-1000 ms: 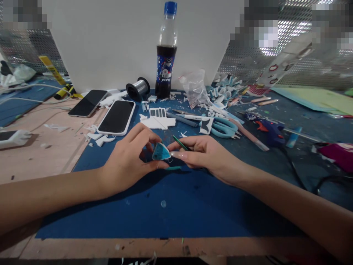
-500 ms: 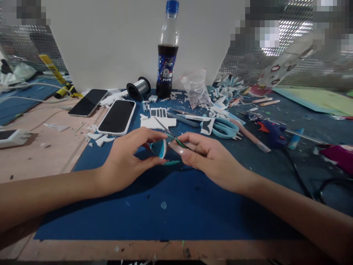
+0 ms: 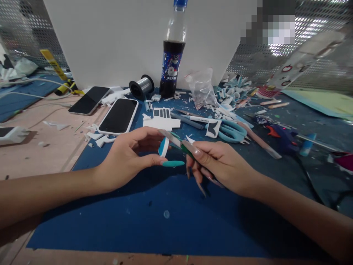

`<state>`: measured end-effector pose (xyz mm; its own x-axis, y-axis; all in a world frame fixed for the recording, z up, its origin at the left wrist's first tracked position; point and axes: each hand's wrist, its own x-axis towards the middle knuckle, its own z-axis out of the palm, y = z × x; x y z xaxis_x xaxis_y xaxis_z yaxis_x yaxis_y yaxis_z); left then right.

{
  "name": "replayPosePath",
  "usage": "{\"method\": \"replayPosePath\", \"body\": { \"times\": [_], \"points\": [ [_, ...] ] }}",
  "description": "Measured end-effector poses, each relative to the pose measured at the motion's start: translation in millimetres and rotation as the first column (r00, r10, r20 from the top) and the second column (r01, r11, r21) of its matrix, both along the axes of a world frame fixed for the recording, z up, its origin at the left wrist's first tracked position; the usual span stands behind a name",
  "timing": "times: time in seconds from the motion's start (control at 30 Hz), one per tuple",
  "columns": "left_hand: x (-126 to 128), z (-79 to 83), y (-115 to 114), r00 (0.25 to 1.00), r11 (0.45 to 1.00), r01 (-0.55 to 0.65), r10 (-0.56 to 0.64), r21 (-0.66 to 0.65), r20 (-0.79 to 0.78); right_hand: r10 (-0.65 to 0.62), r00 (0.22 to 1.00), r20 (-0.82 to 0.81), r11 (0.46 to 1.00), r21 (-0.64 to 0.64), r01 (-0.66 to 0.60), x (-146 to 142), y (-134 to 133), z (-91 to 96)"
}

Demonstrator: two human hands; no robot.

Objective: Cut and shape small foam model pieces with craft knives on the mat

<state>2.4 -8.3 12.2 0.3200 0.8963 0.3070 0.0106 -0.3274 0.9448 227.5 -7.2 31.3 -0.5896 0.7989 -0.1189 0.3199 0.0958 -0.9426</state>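
Note:
My left hand (image 3: pixel 128 160) is closed around a small curved piece with a blue face and white edge (image 3: pixel 163 148), held between thumb and fingers above the blue mat (image 3: pixel 124 221). Its long teal thumbnail points right. My right hand (image 3: pixel 217 162) grips a craft knife (image 3: pixel 174 140) with a green handle and a flat silver blade. That blade slants up and left, close above the piece; whether it touches is unclear. A small white pointed scrap (image 3: pixel 190 138) shows just behind the right hand.
Behind my hands lie two phones (image 3: pixel 118 116), a wire spool (image 3: pixel 141 87), white cut pieces (image 3: pixel 161 123) and light-blue scissors (image 3: pixel 233 131). A Pepsi bottle (image 3: pixel 172 68) stands at the back. To the right are a glue gun (image 3: pixel 284 138) with its cable and a heap of scraps (image 3: pixel 237 88).
The knife in my right hand has turned, its blade now showing flat over the piece. My right hand has moved right and slightly down, its lower fingers spread downward. The view has shifted slightly.

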Motion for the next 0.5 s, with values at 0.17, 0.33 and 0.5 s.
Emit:
{"method": "replayPosePath", "body": {
  "times": [0.17,0.33,0.5],
  "points": [
    [-0.2,0.6,0.6,1.0,1.0,0.007,-0.007,-0.005,-0.011,0.007,0.998,0.054,0.999,0.035,-0.009,3.8,1.7,-1.5],
    [1.1,2.3,0.4,1.0,1.0,0.003,-0.003,-0.022,0.004,0.008,0.997,0.078,0.997,0.081,-0.014,4.5,1.4,-0.1],
    [2.3,5.8,0.2,0.998,0.998,0.02,-0.016,-0.065,0.06,0.027,0.998,0.064,0.997,0.074,-0.032,3.7,1.3,0.2]
  ]
}}
